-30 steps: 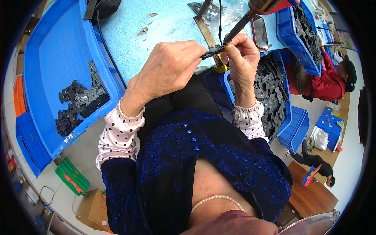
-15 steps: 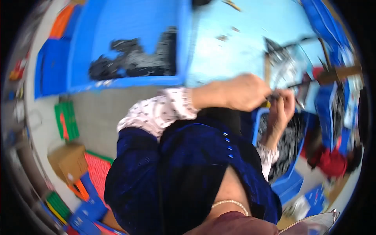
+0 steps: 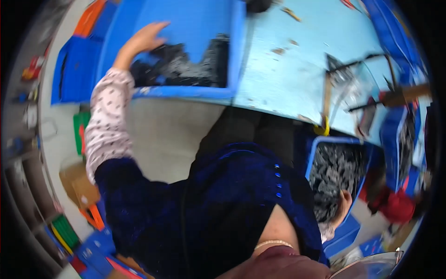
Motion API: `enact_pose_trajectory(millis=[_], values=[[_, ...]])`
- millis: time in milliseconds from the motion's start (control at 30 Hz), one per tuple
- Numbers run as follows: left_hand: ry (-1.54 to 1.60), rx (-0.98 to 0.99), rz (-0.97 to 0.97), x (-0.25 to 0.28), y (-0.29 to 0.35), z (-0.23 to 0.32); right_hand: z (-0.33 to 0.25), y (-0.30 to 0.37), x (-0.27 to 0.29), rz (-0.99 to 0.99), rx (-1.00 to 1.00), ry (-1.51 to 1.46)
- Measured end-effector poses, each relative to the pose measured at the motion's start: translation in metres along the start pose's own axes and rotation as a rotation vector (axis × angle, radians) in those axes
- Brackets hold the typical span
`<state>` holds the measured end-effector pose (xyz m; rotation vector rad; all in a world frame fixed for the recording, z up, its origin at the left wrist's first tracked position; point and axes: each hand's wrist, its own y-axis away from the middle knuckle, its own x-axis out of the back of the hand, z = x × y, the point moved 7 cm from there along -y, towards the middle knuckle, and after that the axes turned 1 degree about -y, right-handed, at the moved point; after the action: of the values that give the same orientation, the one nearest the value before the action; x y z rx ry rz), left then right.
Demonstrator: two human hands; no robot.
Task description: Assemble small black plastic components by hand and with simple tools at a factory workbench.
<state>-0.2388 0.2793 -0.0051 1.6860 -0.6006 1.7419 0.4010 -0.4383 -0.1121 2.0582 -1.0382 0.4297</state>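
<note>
Two hands apart, left hand (image 3: 141, 39) outstretched over blue bin (image 3: 186, 90)

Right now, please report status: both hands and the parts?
Left hand open, reaching into blue tray above black parts. Right hand low beside blue bin of dark parts; grip unclear. Nothing blocking.

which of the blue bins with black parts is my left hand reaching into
The big blue tray at upper left, on the table's left side. Your left hand is over its black parts. The smaller bin by your right hand sits lower right.
</note>
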Motion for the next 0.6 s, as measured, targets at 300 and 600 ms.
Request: enact_pose_trajectory(millis=[300, 600], values=[[0.737, 0.222, -0.468, -0.04, -0.007, 0.034, -0.207, 0.011, -0.068, 0.25, 0.684, 0.464], [0.563, 0.004, -0.179, 0.015, -0.005, 0.113, -0.4, -0.062, -0.199, 0.057, 1.109, 0.305]])
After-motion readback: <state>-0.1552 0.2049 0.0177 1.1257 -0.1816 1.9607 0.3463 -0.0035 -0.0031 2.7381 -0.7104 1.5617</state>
